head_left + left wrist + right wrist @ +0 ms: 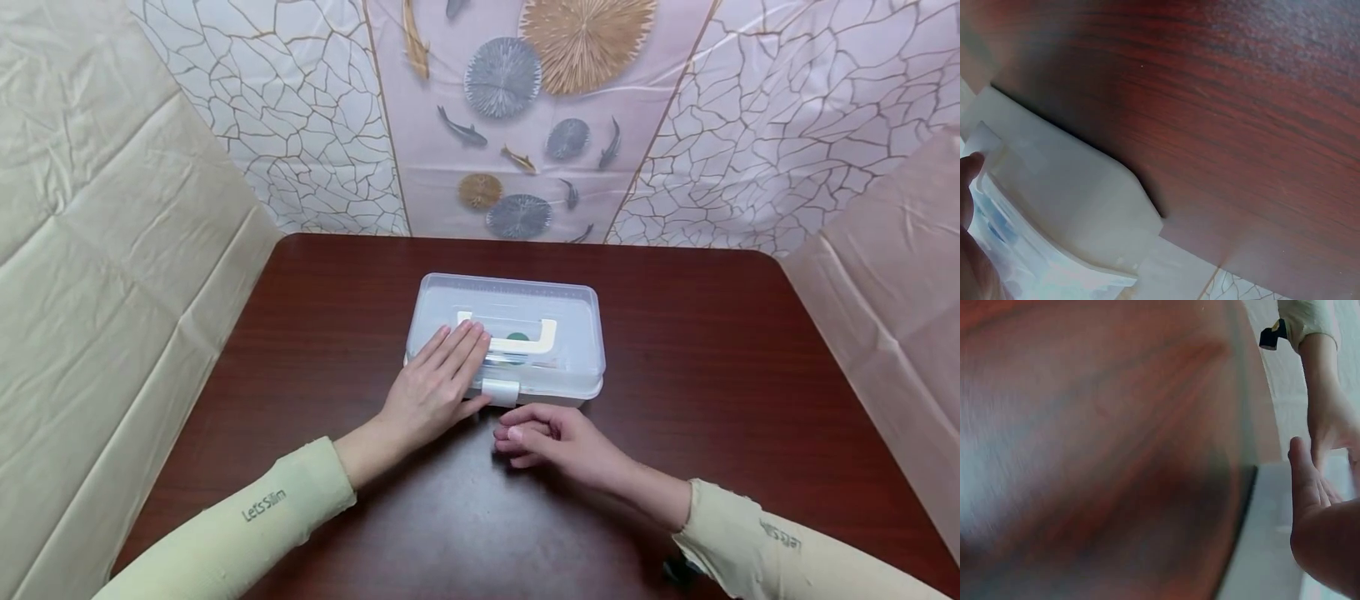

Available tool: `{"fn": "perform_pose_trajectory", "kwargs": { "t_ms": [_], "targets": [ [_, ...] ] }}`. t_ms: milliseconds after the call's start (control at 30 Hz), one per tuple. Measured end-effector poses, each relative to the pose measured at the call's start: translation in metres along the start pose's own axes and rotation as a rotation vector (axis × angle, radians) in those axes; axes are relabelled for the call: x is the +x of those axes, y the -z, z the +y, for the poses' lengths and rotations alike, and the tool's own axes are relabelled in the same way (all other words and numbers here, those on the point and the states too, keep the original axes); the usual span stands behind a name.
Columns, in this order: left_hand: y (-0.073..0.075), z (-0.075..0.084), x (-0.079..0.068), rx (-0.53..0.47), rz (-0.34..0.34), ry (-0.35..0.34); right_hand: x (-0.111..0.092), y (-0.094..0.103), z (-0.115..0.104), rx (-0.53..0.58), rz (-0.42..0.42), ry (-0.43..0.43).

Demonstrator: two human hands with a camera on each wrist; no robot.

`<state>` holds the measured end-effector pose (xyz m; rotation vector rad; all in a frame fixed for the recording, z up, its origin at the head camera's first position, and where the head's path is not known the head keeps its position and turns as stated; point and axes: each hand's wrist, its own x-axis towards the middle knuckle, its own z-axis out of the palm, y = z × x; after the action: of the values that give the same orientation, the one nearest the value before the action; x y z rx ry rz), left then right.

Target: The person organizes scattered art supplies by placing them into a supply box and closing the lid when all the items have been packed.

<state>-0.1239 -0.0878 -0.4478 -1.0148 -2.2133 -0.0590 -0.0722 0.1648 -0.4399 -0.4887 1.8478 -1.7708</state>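
A clear plastic storage box [577, 333] with a white carry handle [550, 333] lies on the table, its lid down. My left hand [435, 383] rests flat over the left front of the lid, fingers straight across the handle's left part. Its thumb [967, 172] touches the white front latch [501, 392], as the left wrist view also shows. Just in front of the box, right of the latch, my right hand [558, 442] hovers with fingers loosely bent and nothing in them. A green round shape [517, 337] shows through the lid; other contents are blurred.
The dark red wooden table [712, 375] extends around the box. Pale cloth walls [112, 208] close in both sides, and a patterned curtain [510, 183] hangs behind the far edge. A small black device [1270, 335] is on the left sleeve in the right wrist view.
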Motion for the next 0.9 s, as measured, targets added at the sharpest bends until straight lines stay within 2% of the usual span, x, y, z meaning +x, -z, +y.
{"fn": "perform_pose_trajectory", "kwargs": {
  "t_ms": [133,333,433,567,700,800,900],
  "targets": [
    [0.001,0.0,0.0,0.004,-0.001,-0.002,-0.002,0.003,-0.013,-0.364,0.04,0.226],
    [0.001,0.0,0.0,0.021,0.005,-0.008,-0.001,0.014,-0.025,-0.999,0.182,0.636],
    [0.0,0.0,0.0,0.025,0.012,-0.008,0.002,0.018,-0.029,-1.197,0.248,0.789],
    [0.0,0.0,0.0,0.024,0.012,-0.005,0.007,0.021,-0.031,-1.371,0.29,0.835],
    [0.0,0.0,-0.001,0.032,0.008,-0.005,0.015,0.027,-0.026,-1.516,0.284,0.774],
    [-0.001,0.0,-0.002,0.037,0.012,-0.008,0.02,0.031,-0.018,-1.571,0.285,0.746],
    [-0.001,0.0,-0.001,0.039,0.018,-0.009,0.026,0.032,-0.01,-1.587,0.32,0.761]
  ]
}}
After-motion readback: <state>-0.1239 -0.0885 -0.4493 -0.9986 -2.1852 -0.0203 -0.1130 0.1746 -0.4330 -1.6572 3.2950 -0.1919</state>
